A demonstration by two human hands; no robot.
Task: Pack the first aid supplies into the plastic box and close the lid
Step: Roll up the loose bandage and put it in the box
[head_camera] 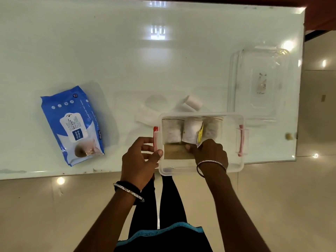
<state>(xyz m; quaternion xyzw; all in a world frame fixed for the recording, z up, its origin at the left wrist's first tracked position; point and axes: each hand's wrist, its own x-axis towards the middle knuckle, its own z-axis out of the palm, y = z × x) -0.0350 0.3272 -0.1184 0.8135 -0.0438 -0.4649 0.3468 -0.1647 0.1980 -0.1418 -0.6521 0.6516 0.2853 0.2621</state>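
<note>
A clear plastic box (232, 166) with red side latches stands at the near edge of the glass table. Inside it lie white bandage rolls (191, 130) side by side and a tan flat pack (177, 151). My left hand (141, 159) grips the box's left rim by the latch. My right hand (211, 151) reaches into the box and pinches a white packet with a yellow label (199, 136). A loose white roll (193, 102) lies just beyond the box. The clear lid (258, 84) rests upside down at the right of the table.
A blue pack of wet wipes (74, 124) lies at the table's left. A pale, crumpled wrapper (145, 115) sits beyond the box's left corner. The glass table (127, 60) ends at the near edge, with tiled floor and my legs below.
</note>
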